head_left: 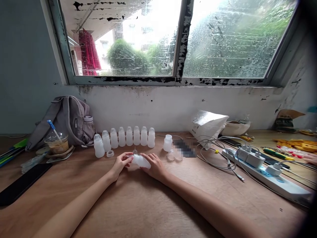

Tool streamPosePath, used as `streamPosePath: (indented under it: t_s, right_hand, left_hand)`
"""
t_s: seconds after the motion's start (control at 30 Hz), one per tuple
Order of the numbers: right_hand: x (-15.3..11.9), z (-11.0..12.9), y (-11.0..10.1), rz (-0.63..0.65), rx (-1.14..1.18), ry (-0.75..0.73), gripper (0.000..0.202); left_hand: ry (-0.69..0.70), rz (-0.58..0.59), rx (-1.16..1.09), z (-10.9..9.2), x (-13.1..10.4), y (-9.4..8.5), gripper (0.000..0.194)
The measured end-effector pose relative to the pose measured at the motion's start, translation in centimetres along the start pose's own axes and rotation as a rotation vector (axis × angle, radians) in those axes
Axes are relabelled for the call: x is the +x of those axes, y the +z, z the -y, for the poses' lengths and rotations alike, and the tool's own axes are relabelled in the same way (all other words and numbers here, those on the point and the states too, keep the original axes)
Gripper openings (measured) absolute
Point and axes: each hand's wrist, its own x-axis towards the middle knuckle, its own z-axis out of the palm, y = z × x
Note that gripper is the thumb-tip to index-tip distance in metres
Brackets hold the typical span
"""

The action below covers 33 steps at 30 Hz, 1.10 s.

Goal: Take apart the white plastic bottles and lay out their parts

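A frosted white baby bottle lies tilted on its side just above the table, its neck end toward the left. My right hand is closed around its body. At the neck end, the fingers of my left hand are pinched on the bottle; small details there are hard to make out. A small clear teat-shaped piece shows just behind the neck. To the left of it, a white collar ring rests on the table. An uncapped bottle stands upright to the right, near clear round caps.
Behind my hands stands a row of several capped baby bottles. At left are a drink cup, a backpack and a black strip. Cables, a power strip and another person's hand are at right.
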Motion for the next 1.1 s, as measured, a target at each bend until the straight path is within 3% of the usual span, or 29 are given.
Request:
streamPosePath:
  t_s: [0.33, 0.73, 1.1]
  right_hand:
    - [-0.1, 0.0, 0.0, -0.003, 0.001, -0.010, 0.059]
    - [0.0, 0.0, -0.1, 0.018, -0.001, -0.054, 0.054]
    - [-0.1, 0.1, -0.1, 0.010, 0.003, -0.072, 0.054]
  left_hand:
    - [-0.049, -0.032, 0.019, -0.1, 0.0, 0.0, 0.033]
    - [-0.037, -0.006, 0.068, 0.8, 0.5, 0.1, 0.042]
    - [-0.039, -0.054, 0.143, 1.2, 0.4, 0.1, 0.044]
